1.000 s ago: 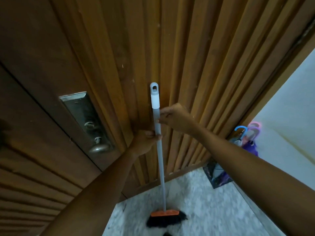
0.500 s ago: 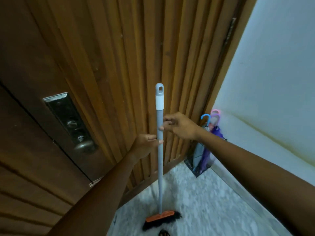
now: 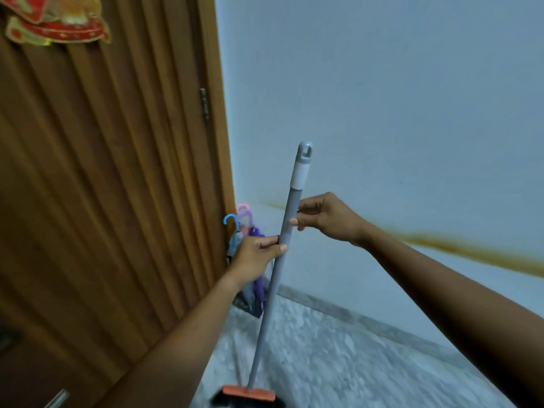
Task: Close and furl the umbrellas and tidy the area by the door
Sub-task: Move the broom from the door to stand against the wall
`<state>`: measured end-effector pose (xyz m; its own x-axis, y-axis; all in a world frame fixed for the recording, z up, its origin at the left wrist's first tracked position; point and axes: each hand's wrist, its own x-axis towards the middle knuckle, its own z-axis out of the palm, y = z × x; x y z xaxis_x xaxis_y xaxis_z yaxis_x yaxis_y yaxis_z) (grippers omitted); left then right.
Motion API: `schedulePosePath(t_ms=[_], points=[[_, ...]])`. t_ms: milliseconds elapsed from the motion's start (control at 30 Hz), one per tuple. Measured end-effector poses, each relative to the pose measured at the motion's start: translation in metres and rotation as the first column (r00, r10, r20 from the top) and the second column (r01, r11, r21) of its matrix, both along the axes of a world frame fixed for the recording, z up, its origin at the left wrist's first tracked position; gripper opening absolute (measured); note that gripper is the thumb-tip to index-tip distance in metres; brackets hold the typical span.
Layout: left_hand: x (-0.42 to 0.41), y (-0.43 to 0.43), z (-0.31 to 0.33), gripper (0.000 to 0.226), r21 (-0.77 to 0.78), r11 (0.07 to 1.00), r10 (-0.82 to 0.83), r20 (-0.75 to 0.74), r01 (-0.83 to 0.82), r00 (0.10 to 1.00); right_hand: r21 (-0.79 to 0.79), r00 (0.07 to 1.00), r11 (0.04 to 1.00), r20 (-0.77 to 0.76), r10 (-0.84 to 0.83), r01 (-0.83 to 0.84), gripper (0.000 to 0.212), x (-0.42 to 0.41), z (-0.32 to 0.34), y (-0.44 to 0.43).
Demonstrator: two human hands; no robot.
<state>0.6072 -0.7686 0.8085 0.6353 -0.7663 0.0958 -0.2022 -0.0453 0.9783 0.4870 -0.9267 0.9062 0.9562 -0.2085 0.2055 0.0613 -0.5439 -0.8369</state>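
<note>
By the wooden door stood furled umbrellas. The left hand curled its fingers round the broom handle; the right hand pinched it higher up.

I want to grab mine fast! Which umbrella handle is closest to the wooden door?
The blue handle: its hook sits furthest left, beside the door; the pink handle and purple handle curl to its right, nearer the wall.

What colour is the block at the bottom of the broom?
Orange block, clearest in the head view.
</note>
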Motion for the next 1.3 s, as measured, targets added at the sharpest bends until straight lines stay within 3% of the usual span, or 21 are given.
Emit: schedulePosePath(t_ms=[67,333,433,667,933,1133,1300], points=[[-0.016,-0.029,0.009,0.027,0.006,0.998,-0.055,0.025,0.055,0.998,0.025,0.997,0.997,0.014,-0.078,0.077,0.012,-0.026,0.006,-0.023],[-0.080,-0.172,0.024,0.019,0.146,0.953,-0.292,0.200,0.267,0.935,0.048,0.945,0.944,0.031,-0.327,0.325,0.016,-0.112,-0.002,-0.142],[-0.103,-0.238,0.023,0.032,0.192,0.930,-0.358,0.266,0.315,0.895,0.077,0.916,0.915,0.045,-0.399,0.395,0.017,-0.133,-0.013,-0.199],[-0.131,-0.397,0.010,0.037,0.226,0.906,-0.417,0.344,0.357,0.841,0.087,0.862,0.861,0.032,-0.506,0.502,0.014,-0.159,-0.031,-0.344],[-0.133,-0.520,-0.017,0.025,0.279,0.896,-0.419,0.269,0.346,0.867,0.041,0.855,0.855,-0.041,-0.516,0.518,0.008,-0.159,-0.049,-0.466],[-0.129,-0.565,-0.040,0.029,0.335,0.883,-0.414,0.230,0.328,0.881,0.056,0.852,0.855,-0.142,-0.504,0.516,0.010,-0.148,-0.074,-0.517],[-0.127,-0.588,-0.046,0.023,0.296,0.914,-0.347,0.216,0.277,0.913,0.096,0.825,0.821,-0.130,-0.550,0.563,0.018,-0.136,-0.093,-0.540]])
